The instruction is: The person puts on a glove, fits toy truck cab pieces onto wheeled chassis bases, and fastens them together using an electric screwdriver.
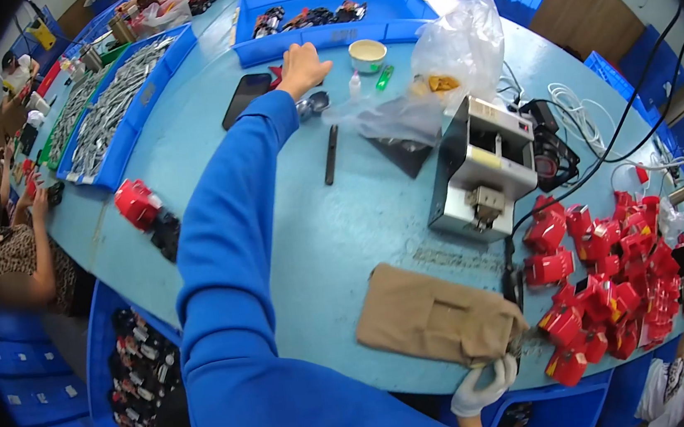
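My left hand [303,69], bare and in a blue sleeve, is stretched far across the table with its fingers curled closed. It is just short of the front wall of a blue tray [332,39]. Partly hidden beside it is a small red object [276,75], and a black phone [247,98] lies to its left. What those fingers hold, if anything, is hidden. My right hand [483,386], in a white glove, is at the near table edge, its fingers closed at the gathered corner of a brown cloth bag [436,312].
A grey metal machine [487,165] with black cables stands right of centre. Many red plastic housings [598,270] are piled at right; one red-and-black part [141,208] lies left. A black bar [332,154], plastic bag [462,47] and cup [368,54] lie ahead. Co-workers sit both sides.
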`<state>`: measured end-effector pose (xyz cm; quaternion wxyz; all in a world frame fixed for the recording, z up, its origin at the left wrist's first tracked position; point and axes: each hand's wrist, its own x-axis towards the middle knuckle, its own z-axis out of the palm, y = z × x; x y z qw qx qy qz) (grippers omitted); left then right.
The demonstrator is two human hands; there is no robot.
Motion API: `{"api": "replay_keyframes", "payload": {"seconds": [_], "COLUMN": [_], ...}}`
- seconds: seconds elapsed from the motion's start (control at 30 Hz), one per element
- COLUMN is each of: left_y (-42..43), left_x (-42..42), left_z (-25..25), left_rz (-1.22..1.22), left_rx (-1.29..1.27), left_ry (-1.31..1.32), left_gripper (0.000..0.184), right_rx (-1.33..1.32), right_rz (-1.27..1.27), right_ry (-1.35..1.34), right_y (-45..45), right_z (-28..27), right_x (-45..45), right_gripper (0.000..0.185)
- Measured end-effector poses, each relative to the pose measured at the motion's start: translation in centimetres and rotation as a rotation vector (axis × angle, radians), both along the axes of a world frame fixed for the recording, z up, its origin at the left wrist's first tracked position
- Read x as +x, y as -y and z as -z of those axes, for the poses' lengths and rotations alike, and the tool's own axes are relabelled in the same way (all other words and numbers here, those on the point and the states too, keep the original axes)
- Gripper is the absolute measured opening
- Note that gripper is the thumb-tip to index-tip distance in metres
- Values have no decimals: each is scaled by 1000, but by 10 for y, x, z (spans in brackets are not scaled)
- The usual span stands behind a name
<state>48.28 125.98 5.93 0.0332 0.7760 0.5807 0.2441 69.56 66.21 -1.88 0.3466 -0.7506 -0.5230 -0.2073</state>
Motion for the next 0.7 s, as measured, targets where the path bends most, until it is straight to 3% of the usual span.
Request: {"api": "replay_keyframes", "payload": {"seconds": [0.03, 0.13, 0.17, 0.43, 0.7], "left_y": [-24, -42, -50, -73, -79], "left_x": [13, 57, 69, 118, 125], "left_z": [10, 8, 13, 25, 17], "left_rz": [-8, 3, 22, -4, -75], "left_rx": [-41, -184, -210, -314, -404], "left_ry": [87, 90, 94, 37, -41], "left_gripper": [62, 75, 89, 102, 97], "right_rx": [12, 28, 8, -49, -17], "right_rz": [6, -9, 0, 17, -28], "right_ry": [-13, -8, 12, -20, 13], "right_y": [-1, -5, -4, -3, -5], "right_z": [1, 4, 5, 12, 9], "right_x": [0, 1, 1, 3, 8], "right_gripper": [29, 24, 23, 16, 15]}}
